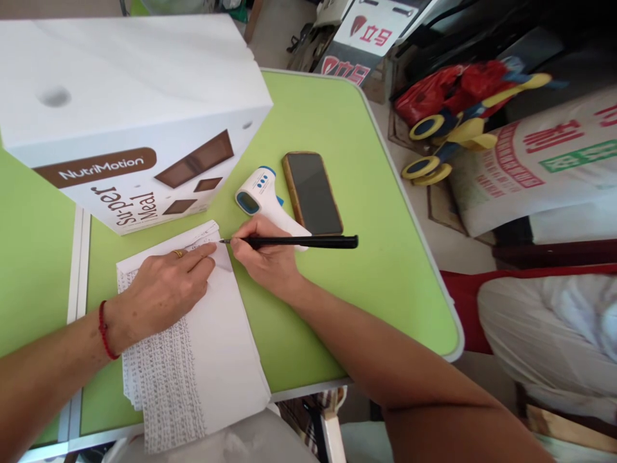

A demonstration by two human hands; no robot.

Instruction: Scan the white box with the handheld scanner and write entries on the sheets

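Observation:
My right hand (267,257) grips a black pen (308,242) between thumb and fingers. Its tip is at the upper right edge of a stack of white paper (231,347), close to my left index fingertip. Flat on the sheets lies my left hand (168,283), fingers stretched toward the pen tip, with a ring on one finger and a red bracelet at the wrist. Rows of small handwriting cover the left part of the paper. Just beyond my right hand is a white and blue infrared thermometer (263,196), its handle partly behind the hand.
A large white NutriMotion box (144,128) stands at the back left of the green table (385,270). A phone (312,193) in a brown case lies right of the thermometer. Past the table's right edge are a printed sack (535,161) and a yellow-blue wheeled object (443,141).

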